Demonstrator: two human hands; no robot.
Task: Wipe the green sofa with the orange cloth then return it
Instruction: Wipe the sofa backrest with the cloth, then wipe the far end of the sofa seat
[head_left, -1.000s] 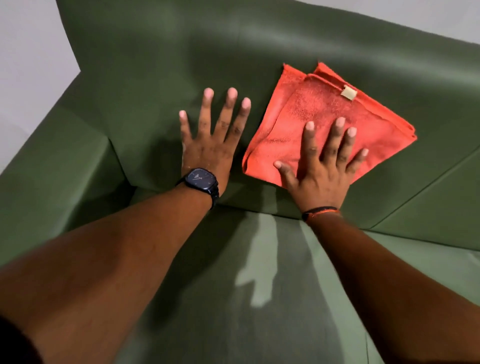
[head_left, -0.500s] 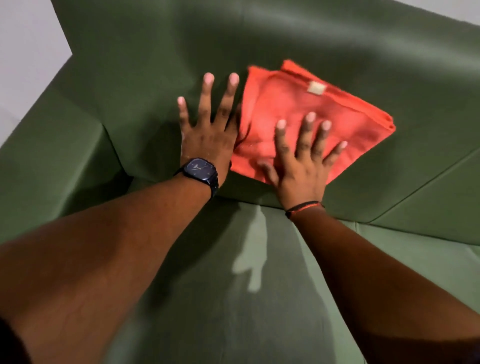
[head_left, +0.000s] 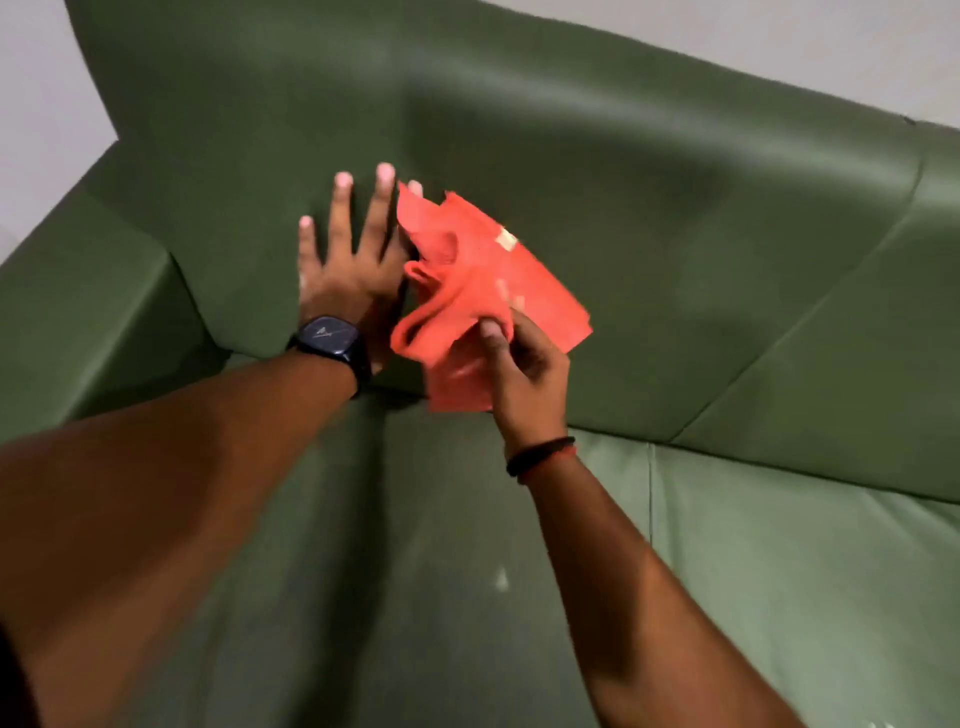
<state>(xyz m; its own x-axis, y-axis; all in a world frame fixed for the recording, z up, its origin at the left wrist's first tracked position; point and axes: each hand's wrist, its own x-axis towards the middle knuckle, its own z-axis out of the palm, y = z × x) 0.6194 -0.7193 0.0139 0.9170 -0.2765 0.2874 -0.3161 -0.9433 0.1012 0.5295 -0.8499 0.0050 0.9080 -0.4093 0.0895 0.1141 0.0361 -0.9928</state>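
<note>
Right hand (head_left: 524, 364) pinches the orange cloth (head_left: 478, 275) off the green sofa (head_left: 675, 218) backrest — folds trailing toward 11 o'clock, beside the flat, spread left hand (head_left: 348, 265).

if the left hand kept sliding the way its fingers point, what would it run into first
Nothing but more sofa backrest. The left hand lies flat and open, fingers pointing up the backrest toward its top edge. The orange cloth sits just to its right, seemingly out of that line.
</note>
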